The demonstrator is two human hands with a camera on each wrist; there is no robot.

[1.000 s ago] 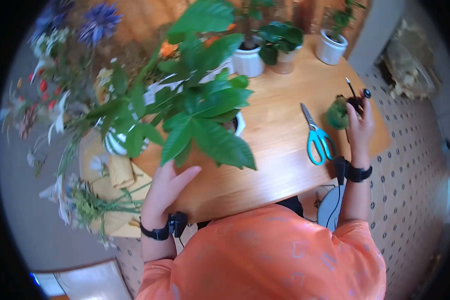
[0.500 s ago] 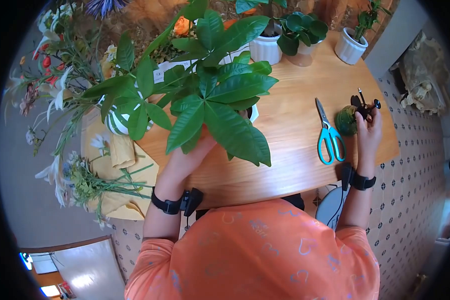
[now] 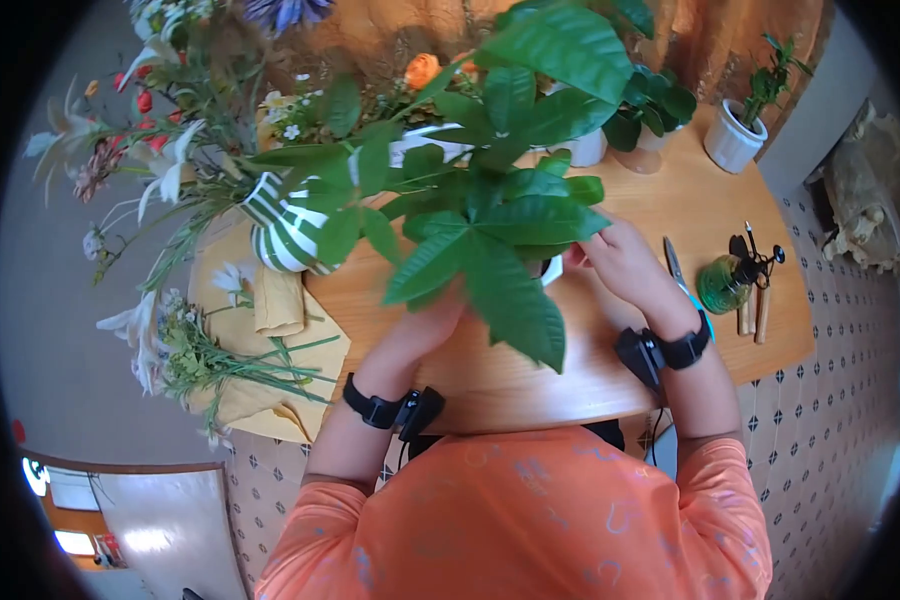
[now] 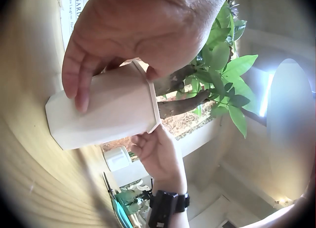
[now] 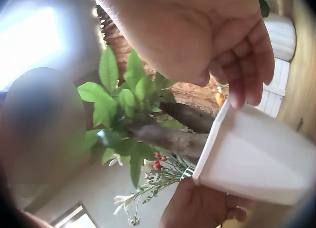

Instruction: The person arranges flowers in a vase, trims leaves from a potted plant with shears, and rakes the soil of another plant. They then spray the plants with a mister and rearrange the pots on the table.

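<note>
On a wooden table (image 3: 570, 370), seen from the head cam: cut flowers (image 3: 185, 350) lie on a yellow cloth (image 3: 260, 400) at far left, w/ a green-striped vase (image 3: 285, 235) just beside them. At centre, both hands grip a white pot (image 4: 103, 114) holding a big leafy plant (image 3: 490, 220). Left hand (image 3: 425, 325) wraps the pot's side, fingers curled round the wall, thumb at the rim per wrist cam. Right hand (image 3: 620, 260) holds the opposite side, fingers curled over the rim (image 5: 247, 80). Pot sits mid-table under the leaves, mostly hidden from above. To the right: scissors (image 3: 675, 262), partly behind the wrist, then a green spray bottle (image 3: 725, 283) near the edge. Small white pots (image 3: 732, 145) stand at the back.
</note>
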